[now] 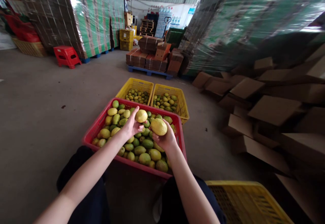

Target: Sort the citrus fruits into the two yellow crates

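Note:
My left hand (133, 124) is closed on a yellow lemon (141, 116), held between thumb and fingers. A larger yellow lemon (159, 126) rests in the fingers of my right hand (166, 137), close beside the first. Both hands are above a red plastic crate (87, 136) in front of my knees. Many green and yellow lemons (144, 158) fill that crate; my forearms hide some of them.
Two yellow crates (186, 106) with smaller green and yellow fruit stand just beyond the red one. Another yellow crate (233, 183) is at my right knee. Open cardboard boxes (275, 110) pile up on the right. A red stool (66, 55) and wrapped stacks (95, 17) stand left.

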`<state>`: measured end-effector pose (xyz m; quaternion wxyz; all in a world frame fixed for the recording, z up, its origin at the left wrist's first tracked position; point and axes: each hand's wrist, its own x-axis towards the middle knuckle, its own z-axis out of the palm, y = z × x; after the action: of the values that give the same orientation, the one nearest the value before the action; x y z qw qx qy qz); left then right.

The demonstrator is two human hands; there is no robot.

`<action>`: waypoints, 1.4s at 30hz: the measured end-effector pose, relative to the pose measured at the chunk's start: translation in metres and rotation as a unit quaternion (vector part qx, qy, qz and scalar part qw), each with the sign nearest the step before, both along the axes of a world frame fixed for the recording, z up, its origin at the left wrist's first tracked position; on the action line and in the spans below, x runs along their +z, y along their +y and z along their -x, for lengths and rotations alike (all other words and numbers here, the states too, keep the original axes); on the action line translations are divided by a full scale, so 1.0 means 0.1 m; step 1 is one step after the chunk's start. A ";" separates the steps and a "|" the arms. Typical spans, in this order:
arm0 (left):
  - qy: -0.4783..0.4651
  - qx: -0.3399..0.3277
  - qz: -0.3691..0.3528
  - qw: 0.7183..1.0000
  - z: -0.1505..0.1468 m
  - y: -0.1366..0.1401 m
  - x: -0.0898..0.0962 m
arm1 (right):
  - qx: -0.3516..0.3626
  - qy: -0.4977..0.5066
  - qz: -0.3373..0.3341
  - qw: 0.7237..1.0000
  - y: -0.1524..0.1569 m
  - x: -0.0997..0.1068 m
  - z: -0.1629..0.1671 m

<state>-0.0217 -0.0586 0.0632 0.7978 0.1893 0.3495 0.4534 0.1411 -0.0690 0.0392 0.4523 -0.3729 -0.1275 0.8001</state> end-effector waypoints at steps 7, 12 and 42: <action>0.032 -0.001 0.071 0.997 -0.08 0.00 -0.01 | -0.003 0.007 0.056 0.998 -0.01 0.06 0.03; 0.072 0.094 -0.022 0.993 -0.08 0.00 -0.04 | -0.116 -0.117 -0.063 0.984 -0.04 0.09 0.07; -0.030 0.072 -0.116 0.990 0.09 -0.09 0.04 | -0.164 -0.160 -0.289 0.929 -0.13 0.20 -0.08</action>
<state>-0.0307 -0.0676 0.0669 0.7460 0.2411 0.2834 0.5523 0.1489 -0.0815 0.0595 0.6392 -0.3649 -0.3609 0.5727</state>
